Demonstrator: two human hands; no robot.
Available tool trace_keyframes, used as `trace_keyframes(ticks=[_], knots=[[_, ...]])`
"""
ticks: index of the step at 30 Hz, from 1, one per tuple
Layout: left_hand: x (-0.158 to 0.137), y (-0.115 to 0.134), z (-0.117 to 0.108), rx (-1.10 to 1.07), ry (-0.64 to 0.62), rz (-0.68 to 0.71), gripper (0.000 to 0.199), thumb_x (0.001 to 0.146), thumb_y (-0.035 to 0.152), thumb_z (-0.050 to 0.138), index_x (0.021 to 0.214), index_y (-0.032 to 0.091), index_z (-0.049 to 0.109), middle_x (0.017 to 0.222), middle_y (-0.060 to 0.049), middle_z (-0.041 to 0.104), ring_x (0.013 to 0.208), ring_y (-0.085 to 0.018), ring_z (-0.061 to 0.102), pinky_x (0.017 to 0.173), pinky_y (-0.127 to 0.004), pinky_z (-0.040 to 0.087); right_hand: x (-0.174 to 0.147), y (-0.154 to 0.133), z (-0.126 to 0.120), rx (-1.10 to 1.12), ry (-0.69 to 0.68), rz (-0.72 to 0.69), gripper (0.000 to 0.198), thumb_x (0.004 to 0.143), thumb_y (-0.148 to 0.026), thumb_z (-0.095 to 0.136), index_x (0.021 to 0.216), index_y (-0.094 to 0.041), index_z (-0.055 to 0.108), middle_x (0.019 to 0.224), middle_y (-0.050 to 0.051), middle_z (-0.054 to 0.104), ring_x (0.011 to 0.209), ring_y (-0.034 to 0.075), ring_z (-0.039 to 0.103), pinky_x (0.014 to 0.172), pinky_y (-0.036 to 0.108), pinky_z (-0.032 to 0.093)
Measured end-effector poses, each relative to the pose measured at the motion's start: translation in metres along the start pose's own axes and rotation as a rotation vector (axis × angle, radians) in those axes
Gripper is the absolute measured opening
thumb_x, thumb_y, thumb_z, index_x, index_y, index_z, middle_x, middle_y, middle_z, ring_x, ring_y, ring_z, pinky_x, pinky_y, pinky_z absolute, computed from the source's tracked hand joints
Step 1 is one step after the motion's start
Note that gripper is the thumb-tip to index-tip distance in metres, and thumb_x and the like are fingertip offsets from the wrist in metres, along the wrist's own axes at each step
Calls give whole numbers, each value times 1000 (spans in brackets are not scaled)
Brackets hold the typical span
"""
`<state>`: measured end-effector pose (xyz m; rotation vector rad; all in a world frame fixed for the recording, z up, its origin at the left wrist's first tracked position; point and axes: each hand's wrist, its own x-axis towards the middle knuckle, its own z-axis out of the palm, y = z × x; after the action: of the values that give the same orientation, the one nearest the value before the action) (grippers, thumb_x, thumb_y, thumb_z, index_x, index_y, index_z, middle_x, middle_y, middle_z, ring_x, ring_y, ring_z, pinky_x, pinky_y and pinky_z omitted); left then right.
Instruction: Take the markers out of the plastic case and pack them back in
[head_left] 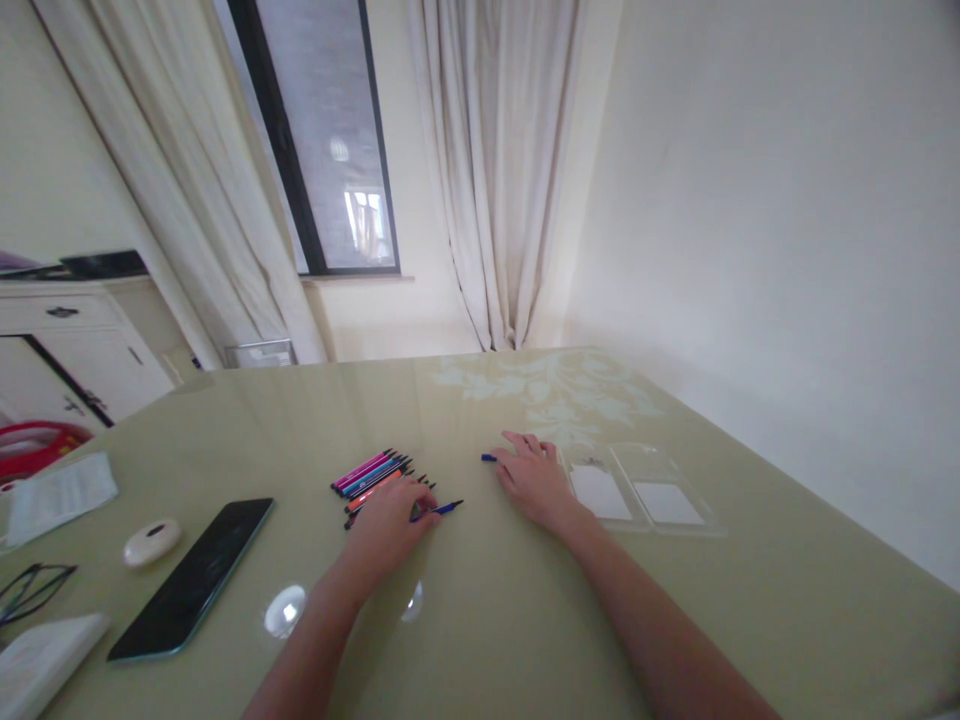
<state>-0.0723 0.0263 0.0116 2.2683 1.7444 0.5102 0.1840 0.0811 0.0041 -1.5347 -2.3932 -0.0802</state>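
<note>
My left hand (394, 515) is closed on a blue marker pen (448, 508), whose dark tip points right. Under and behind that hand lies a row of coloured markers (371, 472), side by side, in pink, purple, blue and orange; the hand hides part of them. My right hand (534, 478) rests low over the table, its outer fingers stretched forward. A small blue marker cap (488, 457) sticks out to the left from between its thumb and forefinger. Just right of this hand lies a clear plastic case (637, 515) with white cards (600, 492) in it.
On the table's left side are a black phone (196, 575), a round white case (152, 543), eyeglasses (37, 590), a white box (49, 655) and a pale face mask (64, 492). A wall (787, 250) borders the table's right edge. Curtains (495, 150) hang behind.
</note>
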Motion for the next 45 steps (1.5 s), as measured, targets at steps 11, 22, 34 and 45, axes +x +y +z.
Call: trace_keyframes(ticks=[11, 22, 34, 45], knots=[[4, 7, 3, -181, 234, 35, 25, 99, 38, 51, 104, 23, 71, 104, -5, 76, 100, -25, 68, 92, -37, 50, -2, -12, -12, 415, 45, -35, 14, 99, -24, 59, 106, -23, 71, 108, 4, 76, 105, 20, 67, 97, 37, 40], [2, 12, -1, -209, 285, 141, 25, 100, 36, 53, 107, 24, 73, 103, -5, 76, 97, -24, 69, 89, -38, 51, -10, -19, -41, 683, 175, -16, 14, 95, -31, 64, 99, -24, 74, 96, 3, 79, 88, 20, 72, 88, 31, 50], [2, 18, 4, -310, 345, 197, 20, 99, 36, 58, 101, 25, 74, 94, -3, 73, 88, -21, 69, 81, -33, 53, -11, -21, -34, 749, 165, -111, 12, 94, -27, 69, 100, -25, 78, 98, 2, 80, 91, 19, 72, 87, 32, 51], [-3, 29, 4, -369, 337, 128, 18, 96, 33, 60, 100, 24, 76, 93, -3, 75, 88, -21, 68, 80, -31, 50, -14, -22, -44, 923, 87, -19, 12, 88, -29, 71, 93, -24, 81, 91, 3, 80, 83, 19, 71, 77, 30, 55]])
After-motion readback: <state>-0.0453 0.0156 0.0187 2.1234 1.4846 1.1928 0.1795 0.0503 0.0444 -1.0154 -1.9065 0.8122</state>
